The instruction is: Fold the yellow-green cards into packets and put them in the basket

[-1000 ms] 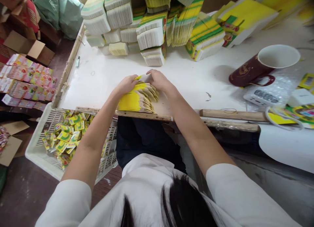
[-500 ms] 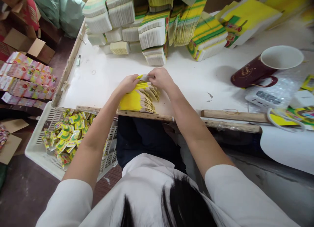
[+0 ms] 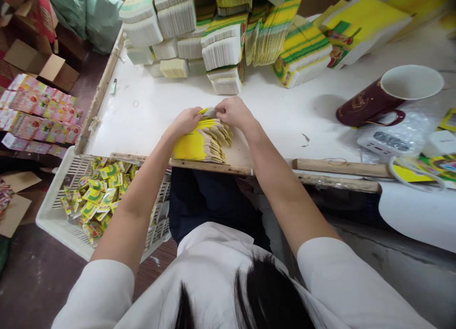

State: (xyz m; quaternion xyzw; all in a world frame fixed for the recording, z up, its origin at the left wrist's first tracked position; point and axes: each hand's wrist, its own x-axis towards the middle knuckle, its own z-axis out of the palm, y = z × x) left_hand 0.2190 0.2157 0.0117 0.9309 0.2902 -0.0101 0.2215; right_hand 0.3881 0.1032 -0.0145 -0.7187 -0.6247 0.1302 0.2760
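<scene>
1. Your left hand (image 3: 188, 120) pinches one end of a single card (image 3: 211, 113), thumb against fingers.
2. Your right hand (image 3: 235, 113) has its fingers bent in on the card's other end; a second ago they reach out straighter over it. The card now seems gripped from both ends, so it looks under firmer control.
3. The card is at the far edge of one fanned pile (image 3: 190, 146), between your hands; whether it is free of the pile you cannot tell.
4. The pile lies on the table (image 3: 153, 96) at its near edge, in front of you. Its leaves overlap too closely to count.
5. Beyond your hands stand many stacks (image 3: 221, 53), some hidden, so no sure total.
6. To your right: one mug (image 3: 363, 101), one power strip (image 3: 384, 144) near it, and one stick (image 3: 342, 167) along the near edge.
7. To your left, below the table: one basket (image 3: 52, 224) with dozens of loose packets (image 3: 103, 191), heaped past counting.
</scene>
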